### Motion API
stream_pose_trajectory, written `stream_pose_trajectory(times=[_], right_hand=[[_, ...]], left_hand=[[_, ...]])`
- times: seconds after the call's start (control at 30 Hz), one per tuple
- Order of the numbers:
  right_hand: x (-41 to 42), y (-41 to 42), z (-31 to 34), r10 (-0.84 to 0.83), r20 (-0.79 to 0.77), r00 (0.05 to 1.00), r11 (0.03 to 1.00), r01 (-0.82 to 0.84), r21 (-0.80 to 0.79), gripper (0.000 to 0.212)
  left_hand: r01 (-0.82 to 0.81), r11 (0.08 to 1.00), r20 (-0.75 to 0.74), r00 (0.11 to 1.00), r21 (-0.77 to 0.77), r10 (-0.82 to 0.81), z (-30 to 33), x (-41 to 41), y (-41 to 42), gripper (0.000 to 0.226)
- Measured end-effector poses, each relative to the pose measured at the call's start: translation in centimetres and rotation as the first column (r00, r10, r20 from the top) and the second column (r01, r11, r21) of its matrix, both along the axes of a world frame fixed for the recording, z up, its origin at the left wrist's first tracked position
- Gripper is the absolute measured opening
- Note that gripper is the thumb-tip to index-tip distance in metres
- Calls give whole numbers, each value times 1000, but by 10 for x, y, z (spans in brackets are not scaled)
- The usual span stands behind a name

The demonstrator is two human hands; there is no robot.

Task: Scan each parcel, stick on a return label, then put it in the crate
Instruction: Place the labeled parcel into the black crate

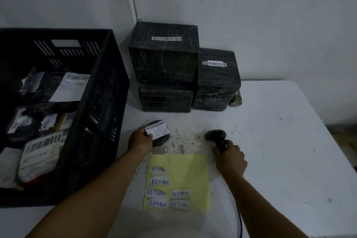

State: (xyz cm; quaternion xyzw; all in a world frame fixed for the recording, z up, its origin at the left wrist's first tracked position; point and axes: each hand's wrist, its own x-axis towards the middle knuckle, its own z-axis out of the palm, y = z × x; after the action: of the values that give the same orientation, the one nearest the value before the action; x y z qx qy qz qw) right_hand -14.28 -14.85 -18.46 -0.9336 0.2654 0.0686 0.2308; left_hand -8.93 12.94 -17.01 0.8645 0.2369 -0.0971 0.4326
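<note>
My left hand (140, 142) holds the small round parcel (158, 133), and my right hand (229, 157) grips the scanner (217, 137) just to its right, nose facing it.

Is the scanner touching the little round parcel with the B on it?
Apart. The head view shows bare table between the scanner in the right hand and the round parcel.

Two bare forearms, left hand (140, 142) and right hand (229, 160) (no sleeves, no gloves)
</note>
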Motion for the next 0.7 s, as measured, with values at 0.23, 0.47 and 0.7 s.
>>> stream_pose_trajectory(times=[0.23,0.47,0.7], right_hand=[[-34,9,11,104,287,952,983,-55,-173,78],[-80,39,1,491,381,784,865,-492,-101,12],[-99,53,-21,682,97,725,732,-676,-92,27]], left_hand=[[-60,993,193,980,105,39,2,-25,-5,53],[378,865,391,779,331,-490,-14,-101,-20,31],[780,470,-90,549,413,-831,-33,-126,-19,70]])
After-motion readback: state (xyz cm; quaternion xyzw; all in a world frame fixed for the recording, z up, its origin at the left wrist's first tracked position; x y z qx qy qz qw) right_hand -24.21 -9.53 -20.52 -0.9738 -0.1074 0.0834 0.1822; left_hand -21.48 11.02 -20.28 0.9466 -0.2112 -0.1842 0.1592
